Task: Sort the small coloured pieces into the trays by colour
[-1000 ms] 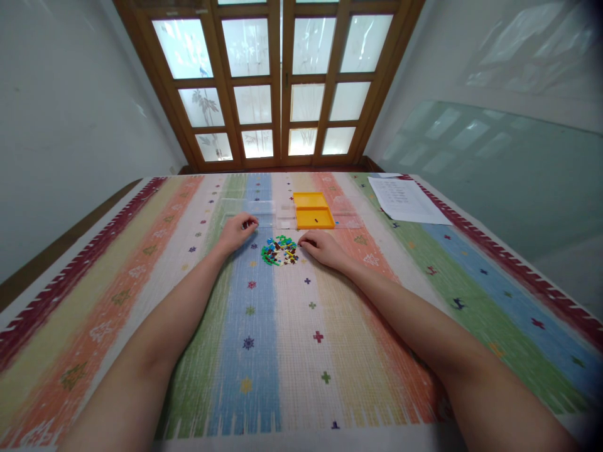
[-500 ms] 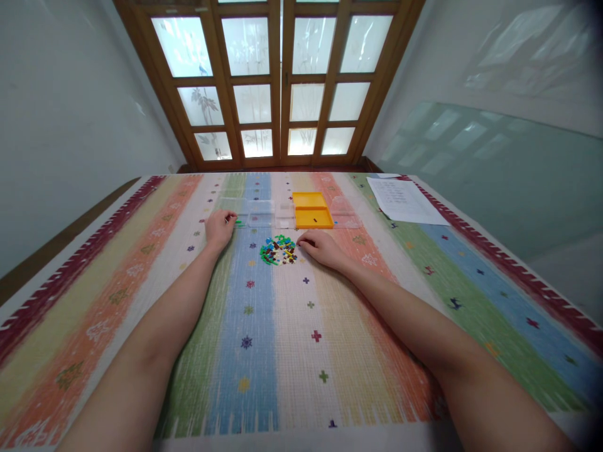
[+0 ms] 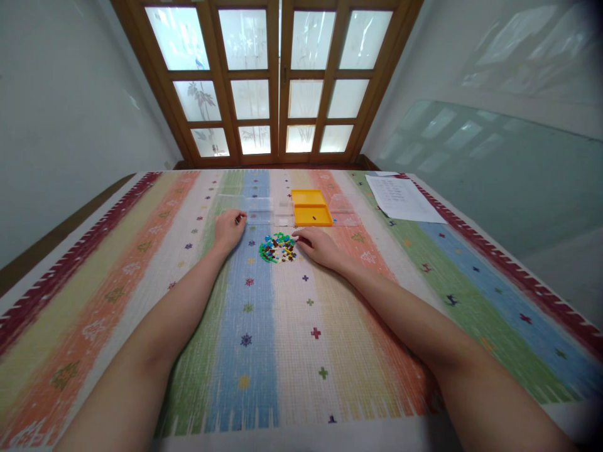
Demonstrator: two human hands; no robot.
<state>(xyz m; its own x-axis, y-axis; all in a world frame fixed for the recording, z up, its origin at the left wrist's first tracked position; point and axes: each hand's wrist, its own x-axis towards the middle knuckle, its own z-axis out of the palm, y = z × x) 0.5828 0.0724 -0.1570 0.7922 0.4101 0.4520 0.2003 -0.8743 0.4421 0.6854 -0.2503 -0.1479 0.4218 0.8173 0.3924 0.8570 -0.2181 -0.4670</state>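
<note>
A pile of small loose pieces [image 3: 277, 248], green, blue, brown, yellow and white, lies on the striped tablecloth. My right hand [image 3: 316, 245] rests at the pile's right edge, its thumb and forefinger closed together; whatever is between them is too small to make out. Farther left, my left hand [image 3: 229, 230] is over the near edge of a clear plastic box [image 3: 259, 210], fingers curled in a pinch. Its fingertips hide what they may hold. Just beyond my right hand stands an open yellow box [image 3: 313, 216] with one small dark piece inside.
Another clear box [image 3: 345, 215] stands right of the yellow one, with a small blue piece near its edge. A printed paper sheet [image 3: 402, 198] lies at the far right of the table. Wooden glazed doors [image 3: 280, 81] rise behind the table.
My left hand has shifted a little to the right, and the green pieces beside it no longer show. My right fingertips have moved slightly farther forward along the pile's edge.
</note>
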